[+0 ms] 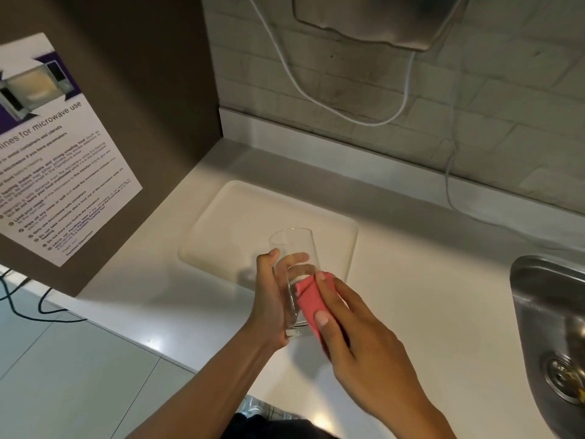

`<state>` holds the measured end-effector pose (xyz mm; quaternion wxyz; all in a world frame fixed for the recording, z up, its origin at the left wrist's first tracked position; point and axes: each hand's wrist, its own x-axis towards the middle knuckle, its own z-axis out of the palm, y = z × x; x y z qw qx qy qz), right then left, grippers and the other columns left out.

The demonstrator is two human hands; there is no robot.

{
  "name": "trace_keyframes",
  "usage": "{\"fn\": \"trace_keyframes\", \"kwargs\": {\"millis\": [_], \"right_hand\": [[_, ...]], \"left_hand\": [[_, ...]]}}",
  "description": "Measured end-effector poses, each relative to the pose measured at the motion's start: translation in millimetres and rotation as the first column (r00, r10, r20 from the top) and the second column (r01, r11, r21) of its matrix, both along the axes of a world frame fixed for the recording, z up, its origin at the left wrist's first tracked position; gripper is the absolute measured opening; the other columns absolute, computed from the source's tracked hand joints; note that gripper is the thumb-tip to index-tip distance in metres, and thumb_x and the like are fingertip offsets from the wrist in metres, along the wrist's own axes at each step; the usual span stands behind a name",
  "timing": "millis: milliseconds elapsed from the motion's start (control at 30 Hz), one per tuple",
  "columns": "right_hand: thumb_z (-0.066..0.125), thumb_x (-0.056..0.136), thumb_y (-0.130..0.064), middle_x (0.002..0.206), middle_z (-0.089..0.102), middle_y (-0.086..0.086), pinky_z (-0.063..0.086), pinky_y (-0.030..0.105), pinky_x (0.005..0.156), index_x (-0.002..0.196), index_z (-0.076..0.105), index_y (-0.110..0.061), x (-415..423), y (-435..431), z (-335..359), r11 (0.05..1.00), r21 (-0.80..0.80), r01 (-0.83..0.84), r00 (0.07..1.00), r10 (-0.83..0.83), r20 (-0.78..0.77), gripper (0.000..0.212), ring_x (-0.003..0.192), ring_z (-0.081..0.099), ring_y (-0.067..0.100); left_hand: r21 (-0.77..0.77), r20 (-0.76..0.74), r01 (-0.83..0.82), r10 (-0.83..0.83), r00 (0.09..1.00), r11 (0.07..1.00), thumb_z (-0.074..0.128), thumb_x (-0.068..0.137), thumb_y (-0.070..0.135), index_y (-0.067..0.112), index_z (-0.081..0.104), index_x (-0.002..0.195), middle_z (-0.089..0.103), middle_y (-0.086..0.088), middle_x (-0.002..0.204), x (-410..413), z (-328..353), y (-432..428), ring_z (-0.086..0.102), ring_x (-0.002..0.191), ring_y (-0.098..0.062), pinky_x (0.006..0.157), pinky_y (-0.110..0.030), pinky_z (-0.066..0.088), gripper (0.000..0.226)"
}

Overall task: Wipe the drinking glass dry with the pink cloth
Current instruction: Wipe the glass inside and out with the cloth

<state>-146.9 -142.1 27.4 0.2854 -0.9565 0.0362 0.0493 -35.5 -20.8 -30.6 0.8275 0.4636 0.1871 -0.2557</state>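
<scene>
**Forearms reached over counter; glass gripped, cloth pressed to its side**

Two bare forearms came up from the bottom edge, over the front of a white countertop (411, 280). At the end of the left one, the left hand (269, 305) was clamped round the lower half of the drinking glass (292, 245). Its thumb lay up the left side, and its fingers were curled behind, showing through the clear wall. The glass stood mouth up, leaning slightly, and was held off the counter above the near edge of a cream tray (221, 223) with rounded corners.

The right hand (354, 331) pinched the pink cloth (308, 299) between thumb and fingers. It held the folded cloth flat against the right side of the glass, low down near the base. Both hands met at the glass, one on either side of it.

At the right edge sat a steel sink (544, 312) with its drain (566, 378) in view. Behind the counter rose a wall of pale tiles (474, 106). A white cable (316, 90) looped down across it from a metal appliance (380, 17) at the top of the view.

To the left stood a brown panel (142, 90) bearing a printed notice (57, 153) on microwave use. Below it, a black cable (31, 312) trailed over the grey floor tiles (63, 375).
</scene>
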Motion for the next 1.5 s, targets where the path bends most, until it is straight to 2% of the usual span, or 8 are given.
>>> {"fn": "trace_keyframes", "kwargs": {"millis": [367,500,667,800,933,1133,1333,1500], "right_hand": [[0.005,0.097,-0.07,0.144,-0.004,-0.052,0.042,0.031,0.106,0.132,-0.012,-0.081,2.9,-0.4,-0.7,0.999,0.0,0.032,0.999,-0.032,0.023,0.04,0.143,0.037,0.003],[0.005,0.098,-0.067,0.158,-0.011,-0.041,0.054,0.028,0.084,0.145,-0.011,-0.068,-6.1,9.4,-3.7,0.99,-0.131,-0.05,0.994,0.062,0.088,0.05,0.124,0.055,0.01],[0.002,0.097,-0.067,0.143,-0.013,-0.051,0.047,0.026,0.098,0.135,-0.018,-0.076,-1.6,4.8,-1.6,0.997,-0.074,-0.009,0.999,0.012,0.045,0.044,0.135,0.045,0.005],[0.005,0.1,-0.063,0.161,0.007,-0.034,0.055,0.026,0.071,0.149,-0.009,-0.062,-6.4,8.1,-3.1,0.98,-0.194,-0.053,0.992,0.073,0.098,0.052,0.097,0.063,0.013],[-0.003,0.094,-0.069,0.149,-0.004,-0.048,0.045,0.022,0.091,0.133,-0.021,-0.077,-4.6,-0.2,-3.9,0.993,-0.11,-0.047,0.999,0.049,0.015,0.044,0.125,0.05,0.006],[-0.003,0.096,-0.068,0.157,-0.003,-0.039,0.045,0.016,0.079,0.138,-0.024,-0.07,-5.3,3.4,-1.7,0.987,-0.143,-0.066,0.995,0.076,0.063,0.047,0.11,0.052,0.007],[0.006,0.094,-0.074,0.149,-0.011,-0.049,0.031,0.015,0.096,0.141,-0.012,-0.073,1.8,2.0,-8.6,0.999,0.047,-0.01,0.999,0.008,0.048,0.051,0.121,0.028,-0.009],[0.022,0.097,-0.067,0.15,0.037,-0.032,0.044,0.02,0.1,0.152,0.007,-0.061,26.3,-0.2,-2.0,0.934,0.326,0.149,0.987,-0.159,0.003,0.057,0.125,0.05,0.001]], "left_hand": [[0.021,-0.037,-0.011,0.011,0.999,1.0,0.047,0.081,0.067,0.01,0.081,0.105,0.078,-0.028,0.115,-3.1,-1.3,-2.0,0.074,0.099,-0.036,0.087,-0.046,0.058,0.07],[-0.039,-0.059,-0.031,0.028,0.998,0.999,0.052,0.077,0.068,0.016,0.086,0.094,0.082,-0.017,0.107,0.4,-7.1,2.0,0.08,0.089,-0.031,0.087,-0.046,0.058,0.065],[-0.021,-0.076,-0.015,0.014,0.997,1.0,0.05,0.079,0.07,0.015,0.085,0.096,0.081,-0.021,0.107,-4.7,-8.2,-1.7,0.08,0.091,-0.035,0.077,-0.044,0.063,0.068],[-0.033,-0.07,-0.034,0.032,0.997,0.999,0.05,0.08,0.068,0.014,0.085,0.095,0.082,-0.016,0.103,4.6,-4.0,3.3,0.079,0.087,-0.031,0.071,-0.04,0.064,0.066],[0.008,-0.065,0.001,-0.001,0.998,1.0,0.045,0.088,0.067,0.011,0.08,0.106,0.082,-0.016,0.103,-1.7,-5.2,1.2,0.079,0.087,-0.032,0.075,-0.041,0.063,0.068],[-0.014,-0.021,-0.009,0.009,1.0,1.0,0.062,0.08,0.076,0.013,0.069,0.101,0.077,-0.008,0.089,-4.5,1.7,2.0,0.078,0.082,-0.027,0.069,-0.041,0.064,0.067],[-0.015,-0.015,0.067,-0.067,0.998,0.998,0.07,0.076,0.073,0.01,0.068,0.122,0.083,-0.016,0.11,-13.1,0.8,8.2,0.081,0.096,-0.034,0.071,-0.043,0.065,0.078],[-0.136,0.057,0.182,-0.176,0.983,0.974,0.072,0.08,0.071,0.007,0.074,0.127,0.077,-0.025,0.124,-26.8,-1.0,11.3,0.077,0.108,-0.039,0.076,-0.046,0.065,0.079]]}}
